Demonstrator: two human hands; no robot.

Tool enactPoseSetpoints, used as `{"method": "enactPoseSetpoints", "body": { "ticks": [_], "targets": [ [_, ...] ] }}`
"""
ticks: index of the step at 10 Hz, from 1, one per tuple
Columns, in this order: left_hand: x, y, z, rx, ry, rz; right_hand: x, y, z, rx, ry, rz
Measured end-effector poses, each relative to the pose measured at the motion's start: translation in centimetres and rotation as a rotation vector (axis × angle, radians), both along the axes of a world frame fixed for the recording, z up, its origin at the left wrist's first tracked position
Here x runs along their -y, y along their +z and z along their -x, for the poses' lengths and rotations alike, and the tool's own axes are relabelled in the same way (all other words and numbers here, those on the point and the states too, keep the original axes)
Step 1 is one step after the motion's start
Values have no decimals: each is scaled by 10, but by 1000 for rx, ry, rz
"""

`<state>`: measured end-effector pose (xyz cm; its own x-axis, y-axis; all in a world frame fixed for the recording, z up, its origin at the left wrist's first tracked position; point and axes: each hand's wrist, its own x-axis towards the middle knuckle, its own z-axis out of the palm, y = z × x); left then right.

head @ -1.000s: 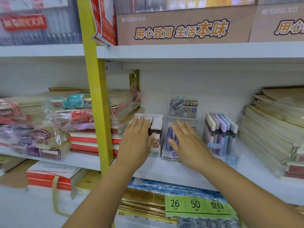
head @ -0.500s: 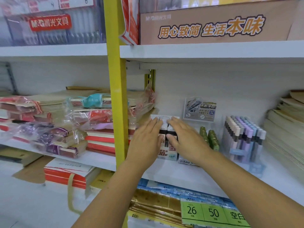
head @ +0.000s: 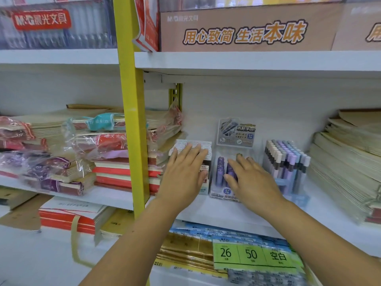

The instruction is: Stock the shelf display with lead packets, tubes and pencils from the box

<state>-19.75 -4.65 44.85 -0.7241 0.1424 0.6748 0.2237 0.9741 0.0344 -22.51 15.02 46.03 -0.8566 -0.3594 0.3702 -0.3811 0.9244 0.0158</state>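
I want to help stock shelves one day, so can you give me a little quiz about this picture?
1. Pick one: the left hand rests on A) the lead packets, B) the green price label, C) the cardboard box up top.
2. True or false: the pencils stand left of the right hand.
3. Fill in: the upright post beside the left hand is coloured ____.
Key: 1 A; 2 false; 3 yellow.

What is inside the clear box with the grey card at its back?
In the clear box, purple tubes stand upright at the left. The right hand covers the rest, hiding whatever is there.
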Motion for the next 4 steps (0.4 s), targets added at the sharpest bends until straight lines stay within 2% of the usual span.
{"method": "enactPoseSetpoints", "body": {
  "ticks": [2,4],
  "targets": [
    [-1,4,-1,71,25,3,2,-4,-1,51,-16,-31],
    [-19,8,-41,-26,-57,-48,-19,-2,-41,-34,177,184]
  ]
}}
